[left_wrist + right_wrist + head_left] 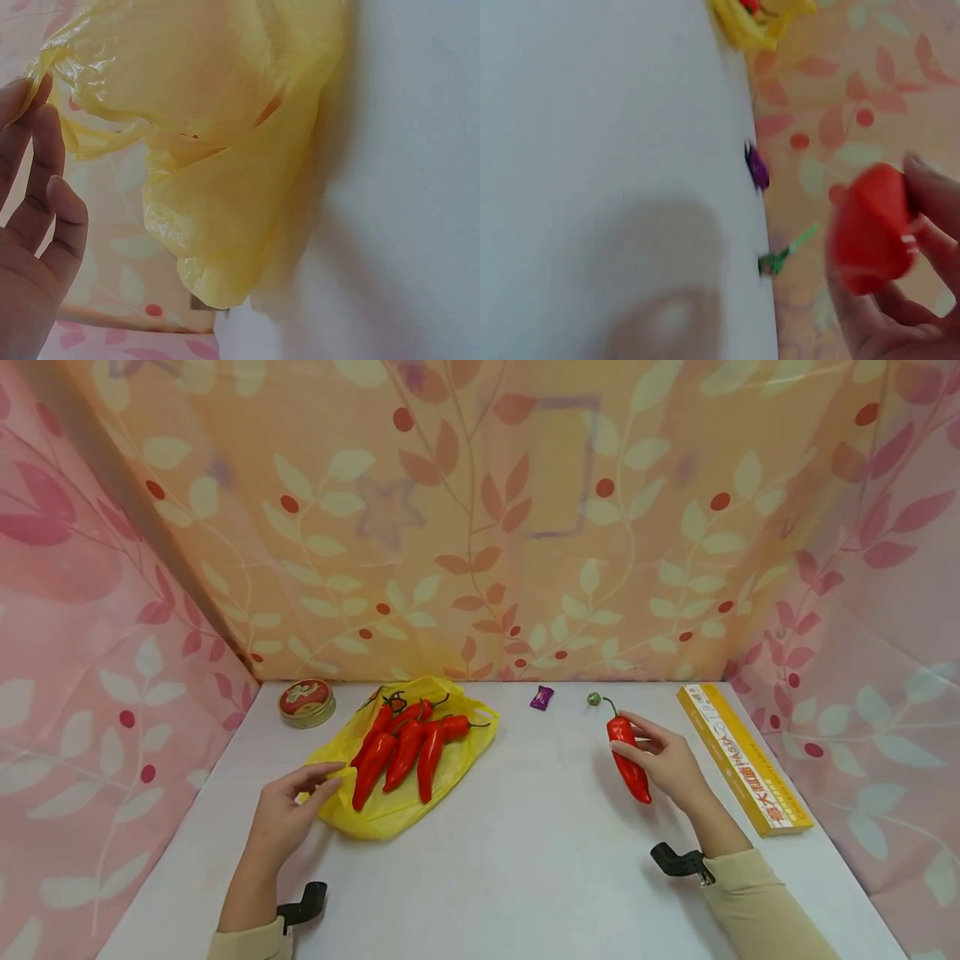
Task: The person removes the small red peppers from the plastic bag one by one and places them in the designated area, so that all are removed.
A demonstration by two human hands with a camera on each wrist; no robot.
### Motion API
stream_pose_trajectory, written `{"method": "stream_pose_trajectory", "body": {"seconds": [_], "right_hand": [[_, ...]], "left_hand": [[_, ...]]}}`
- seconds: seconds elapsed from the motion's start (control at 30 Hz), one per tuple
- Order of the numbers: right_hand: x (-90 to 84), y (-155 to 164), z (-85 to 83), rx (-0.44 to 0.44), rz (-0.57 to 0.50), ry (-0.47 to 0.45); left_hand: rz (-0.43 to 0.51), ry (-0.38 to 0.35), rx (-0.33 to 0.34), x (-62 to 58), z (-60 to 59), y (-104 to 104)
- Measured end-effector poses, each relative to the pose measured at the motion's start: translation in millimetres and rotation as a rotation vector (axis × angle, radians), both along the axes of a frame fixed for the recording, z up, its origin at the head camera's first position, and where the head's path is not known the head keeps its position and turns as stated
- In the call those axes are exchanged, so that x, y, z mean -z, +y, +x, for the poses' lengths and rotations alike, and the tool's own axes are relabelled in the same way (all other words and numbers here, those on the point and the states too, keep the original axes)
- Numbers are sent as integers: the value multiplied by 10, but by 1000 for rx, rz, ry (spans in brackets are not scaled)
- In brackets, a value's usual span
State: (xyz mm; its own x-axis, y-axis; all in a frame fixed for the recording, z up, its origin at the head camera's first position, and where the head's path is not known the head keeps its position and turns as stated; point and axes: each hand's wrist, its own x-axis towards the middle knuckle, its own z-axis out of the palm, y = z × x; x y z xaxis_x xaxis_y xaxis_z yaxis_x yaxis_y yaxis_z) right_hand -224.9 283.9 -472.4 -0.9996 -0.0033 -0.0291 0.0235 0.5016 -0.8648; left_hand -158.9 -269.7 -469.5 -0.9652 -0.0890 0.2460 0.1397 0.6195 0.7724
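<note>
My right hand (pixel 672 767) holds a red chili pepper (pixel 628 756) above the white table, thumb on one side and fingers on the other. The same pepper (pixel 874 229) looks blurred in the right wrist view. On the left, my left hand (pixel 281 814) pinches the edge of a yellow plastic bag (pixel 390 825) between thumb and fingers. Several more red chili peppers (pixel 405 756) lie on the spread bag, some with dark stems. From the left wrist, the raised bag (pixel 217 195) hangs from the fingertips and hides most of the peppers.
A round tin (pixel 307 703) stands at the back left. Along the back edge lie a purple wrapped candy (pixel 542 697) and a small green round thing (pixel 594 698). A yellow pasta box (pixel 742 760) lies on the right. Patterned cloth (pixel 480 527) encloses the back and sides.
</note>
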Motion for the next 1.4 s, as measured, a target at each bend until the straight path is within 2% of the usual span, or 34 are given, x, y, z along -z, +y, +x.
{"method": "stream_pose_trajectory", "body": {"seconds": [0.17,0.3,0.4,0.63,0.87,1.13,1.4], "right_hand": [[92,356,14,-31,141,-72],[137,572,59,-3,226,-92],[154,665,93,32,249,-95],[202,743,126,67,273,-125],[303,817,52,93,319,-107],[379,825,17,78,382,-91],[268,756,13,107,376,-94]], "left_hand": [[-16,6,-1,3,-10,12],[-25,-2,-6,-12,-7,34],[-30,-24,-15,-23,-7,47],[-45,-53,-22,-54,5,48],[-40,-50,-36,-47,11,40],[-35,-57,-35,-39,19,40],[-33,-69,-33,-40,21,24]]}}
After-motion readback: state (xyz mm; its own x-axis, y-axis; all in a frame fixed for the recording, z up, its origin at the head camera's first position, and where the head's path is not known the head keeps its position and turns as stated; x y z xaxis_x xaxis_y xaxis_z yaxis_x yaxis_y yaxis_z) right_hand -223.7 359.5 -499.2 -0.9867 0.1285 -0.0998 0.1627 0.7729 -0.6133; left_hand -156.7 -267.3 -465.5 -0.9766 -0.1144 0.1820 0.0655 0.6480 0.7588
